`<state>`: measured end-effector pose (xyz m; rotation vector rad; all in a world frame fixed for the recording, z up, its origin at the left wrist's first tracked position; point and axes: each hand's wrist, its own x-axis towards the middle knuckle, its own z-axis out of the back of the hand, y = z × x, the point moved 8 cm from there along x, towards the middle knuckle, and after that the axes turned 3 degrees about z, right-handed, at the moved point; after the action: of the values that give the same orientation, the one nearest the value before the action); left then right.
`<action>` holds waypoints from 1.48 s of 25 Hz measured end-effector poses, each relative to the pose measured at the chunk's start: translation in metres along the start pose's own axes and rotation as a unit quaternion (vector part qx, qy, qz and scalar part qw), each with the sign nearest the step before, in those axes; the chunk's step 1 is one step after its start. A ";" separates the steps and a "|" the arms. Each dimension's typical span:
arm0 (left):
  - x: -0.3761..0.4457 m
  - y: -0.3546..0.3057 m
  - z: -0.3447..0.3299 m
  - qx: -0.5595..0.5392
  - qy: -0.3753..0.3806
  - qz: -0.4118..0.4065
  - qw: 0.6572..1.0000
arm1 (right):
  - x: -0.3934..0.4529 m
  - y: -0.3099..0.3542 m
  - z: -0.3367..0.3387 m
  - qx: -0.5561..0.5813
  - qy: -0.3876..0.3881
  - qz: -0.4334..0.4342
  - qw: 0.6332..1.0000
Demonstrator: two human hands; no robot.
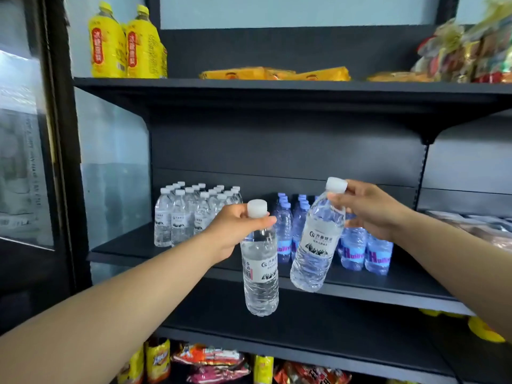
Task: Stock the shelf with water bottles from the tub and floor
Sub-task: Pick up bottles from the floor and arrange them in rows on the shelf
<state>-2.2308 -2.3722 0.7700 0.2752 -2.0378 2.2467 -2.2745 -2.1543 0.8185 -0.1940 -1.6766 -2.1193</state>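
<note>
Head view, operator log.

Operator: I see the left hand [235, 231] gripping a clear water bottle [260, 273] at the neck, fingers curled round it just under the white cap. This bottle hangs upright in front of the middle shelf [360, 289], clear of its edge.

Checker: State the right hand.

Operator: I see the right hand [368, 209] pinching a second water bottle [315, 245] at its cap, thumb and fingertips closed on the cap and neck. This bottle is tilted, base toward the left, and hangs above the front part of the same shelf.

Checker: State the shelf contents.

Operator: I note a group of white-capped bottles [188, 214] standing at the left rear of the middle shelf. Just beside it to the right stands a group of blue-labelled bottles [357, 250], partly hidden behind the held bottles and the right hand.

Checker: Other levels?

Operator: I see two yellow bottles [126, 42] and flat yellow packets [274, 73] on the upper shelf, wrapped goods [471, 48] at its right end, and snack packets [216, 364] on the level below.
</note>
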 end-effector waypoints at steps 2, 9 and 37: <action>0.022 0.008 0.025 -0.014 0.012 0.006 1.000 | 0.023 -0.005 -0.020 0.003 -0.004 -0.013 1.000; 0.088 0.034 0.077 0.033 -0.017 0.030 0.999 | 0.094 -0.037 -0.062 -0.009 -0.011 -0.017 1.000; 0.289 0.139 0.229 0.194 0.152 0.004 0.969 | 0.290 -0.189 -0.208 -0.110 -0.125 -0.115 0.979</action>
<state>-2.5246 -2.6283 0.7121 -0.0523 -1.4471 2.4948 -2.5815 -2.3897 0.7014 -0.3599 -1.6644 -2.5469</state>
